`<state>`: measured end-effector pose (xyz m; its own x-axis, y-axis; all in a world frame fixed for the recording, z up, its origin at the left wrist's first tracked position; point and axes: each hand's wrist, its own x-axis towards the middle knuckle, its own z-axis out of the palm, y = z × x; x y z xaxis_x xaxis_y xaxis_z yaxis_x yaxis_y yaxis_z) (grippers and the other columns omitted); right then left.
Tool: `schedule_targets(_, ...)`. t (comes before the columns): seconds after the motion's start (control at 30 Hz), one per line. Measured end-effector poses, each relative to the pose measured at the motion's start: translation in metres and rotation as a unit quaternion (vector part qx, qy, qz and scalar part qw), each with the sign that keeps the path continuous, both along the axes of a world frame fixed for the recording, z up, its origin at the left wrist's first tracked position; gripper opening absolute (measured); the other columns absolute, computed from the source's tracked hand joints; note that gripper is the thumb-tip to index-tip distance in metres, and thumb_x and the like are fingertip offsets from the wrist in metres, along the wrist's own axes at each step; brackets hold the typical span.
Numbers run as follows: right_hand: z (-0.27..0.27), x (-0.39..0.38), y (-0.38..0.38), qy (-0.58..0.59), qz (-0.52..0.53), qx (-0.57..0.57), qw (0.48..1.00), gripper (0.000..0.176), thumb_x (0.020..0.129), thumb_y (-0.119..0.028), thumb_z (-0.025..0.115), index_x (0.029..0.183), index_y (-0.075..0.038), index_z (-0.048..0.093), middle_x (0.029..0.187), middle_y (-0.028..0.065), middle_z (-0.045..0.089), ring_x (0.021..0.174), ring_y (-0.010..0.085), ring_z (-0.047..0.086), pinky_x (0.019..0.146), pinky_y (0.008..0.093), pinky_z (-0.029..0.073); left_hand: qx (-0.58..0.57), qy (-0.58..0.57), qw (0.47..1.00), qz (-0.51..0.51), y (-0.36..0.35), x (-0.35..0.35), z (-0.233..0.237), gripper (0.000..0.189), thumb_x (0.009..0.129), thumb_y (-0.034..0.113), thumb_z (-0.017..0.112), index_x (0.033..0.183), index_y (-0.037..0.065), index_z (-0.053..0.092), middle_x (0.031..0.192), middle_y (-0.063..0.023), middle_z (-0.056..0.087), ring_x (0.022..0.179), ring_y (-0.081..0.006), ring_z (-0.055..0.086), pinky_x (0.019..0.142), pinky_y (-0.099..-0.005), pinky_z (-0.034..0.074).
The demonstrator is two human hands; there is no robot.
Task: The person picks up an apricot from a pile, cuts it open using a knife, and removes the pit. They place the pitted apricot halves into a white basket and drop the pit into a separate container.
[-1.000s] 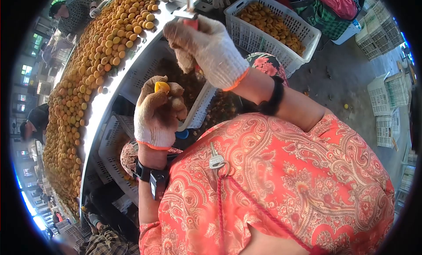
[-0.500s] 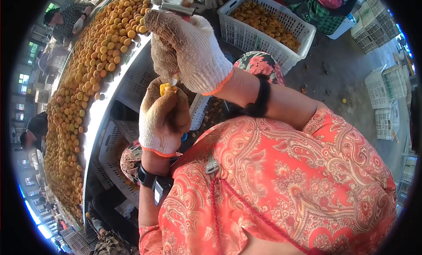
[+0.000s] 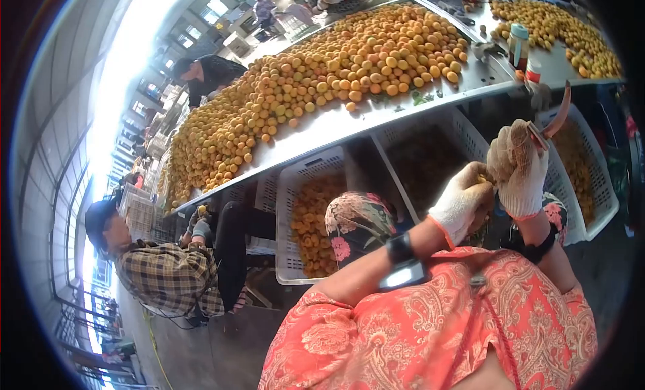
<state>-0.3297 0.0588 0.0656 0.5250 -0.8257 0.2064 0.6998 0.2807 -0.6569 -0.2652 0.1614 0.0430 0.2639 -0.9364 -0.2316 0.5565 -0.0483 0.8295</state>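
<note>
My left hand (image 3: 462,200), in a soiled white knit glove, is closed around an apricot (image 3: 482,180); only a bit of yellow shows between the fingers. Right beside it, my right hand (image 3: 519,167), gloved the same way, grips the handle of a curved knife (image 3: 559,116). The blade points up and away from the fruit. Both hands are close together above my lap, in front of the metal table (image 3: 322,145). A large heap of apricots (image 3: 349,61) covers much of that table.
Below the table edge stand white crates, one with opened fruit (image 3: 314,219) and another crate (image 3: 608,195) at right. A bottle (image 3: 518,46) and a small red-and-white container (image 3: 533,71) stand on the table. A co-worker in a checked shirt (image 3: 171,276) sits at left.
My view has swung left, bringing the seated co-worker and more of the table into sight. My hands stay close together; the knife blade now shows clearly and less of the fruit is visible.
</note>
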Motion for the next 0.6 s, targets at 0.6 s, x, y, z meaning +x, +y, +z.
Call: schedule_targets(0.6,0.0,0.008,-0.013,-0.046,0.205,0.073,0.975,0.035,0.101,-0.031,0.058,0.074,-0.015,0.043,0.06,-0.0047,0.04,0.044,0.0087,0.037,0.038,0.0266,0.029,-0.064,-0.132,0.987,0.06,-0.004,0.014,-0.044,0.019,0.094,0.016,0.063,0.11,0.006,0.057,0.08,-0.002,0.056,0.064,-0.0092,0.055,0.051,-0.0253,0.041)
